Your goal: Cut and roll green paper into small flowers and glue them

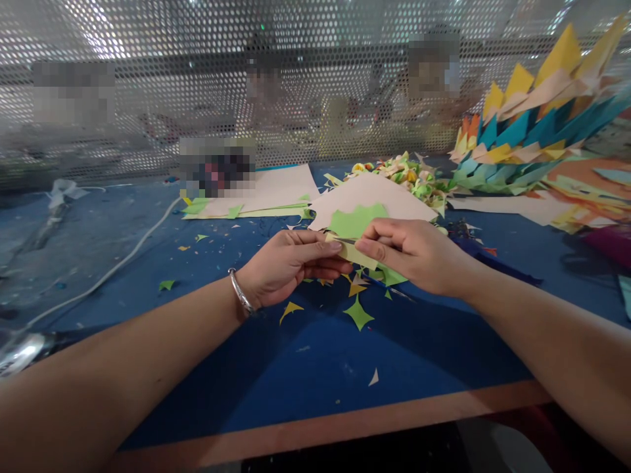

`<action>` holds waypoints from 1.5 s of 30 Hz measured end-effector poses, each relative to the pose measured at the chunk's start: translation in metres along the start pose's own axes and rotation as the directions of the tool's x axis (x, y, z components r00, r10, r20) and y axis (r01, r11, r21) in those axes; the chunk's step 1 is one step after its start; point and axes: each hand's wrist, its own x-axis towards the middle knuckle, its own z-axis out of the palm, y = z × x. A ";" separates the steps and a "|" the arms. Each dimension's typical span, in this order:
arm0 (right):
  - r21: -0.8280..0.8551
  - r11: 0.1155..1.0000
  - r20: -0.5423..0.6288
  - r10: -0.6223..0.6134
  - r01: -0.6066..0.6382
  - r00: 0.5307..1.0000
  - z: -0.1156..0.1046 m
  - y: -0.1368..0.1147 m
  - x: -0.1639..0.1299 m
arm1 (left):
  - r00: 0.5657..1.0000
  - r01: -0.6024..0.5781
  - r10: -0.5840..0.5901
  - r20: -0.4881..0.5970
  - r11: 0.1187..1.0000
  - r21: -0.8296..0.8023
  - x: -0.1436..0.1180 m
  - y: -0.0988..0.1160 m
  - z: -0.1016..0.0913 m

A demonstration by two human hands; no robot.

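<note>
Bare forearms nearest camera, left hand and right hand each with thumb and fingertips pinched closed on pale yellow paper, held between them above the blue tabletop. Step in hand looks like folding or shaping that piece; next move probably calls for steady, light pinches. Green paper and pink sheet crowd just behind, while between forearms, room runs to the table's front edge, small scraps only.
</note>
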 end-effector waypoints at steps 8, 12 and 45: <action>-0.017 1.000 -0.009 -0.004 0.004 1.000 0.000 -0.001 -0.001 | 1.000 0.000 0.000 0.019 1.000 0.005 0.001 -0.002 -0.001; -0.031 0.999 -0.011 -0.015 0.015 1.000 0.001 -0.001 -0.001 | 1.000 0.003 -0.003 0.026 1.000 0.016 0.001 -0.002 -0.001; -0.048 0.999 -0.014 -0.023 0.022 1.000 0.003 -0.001 -0.001 | 0.992 0.029 -0.035 0.121 0.998 0.055 0.002 -0.001 -0.002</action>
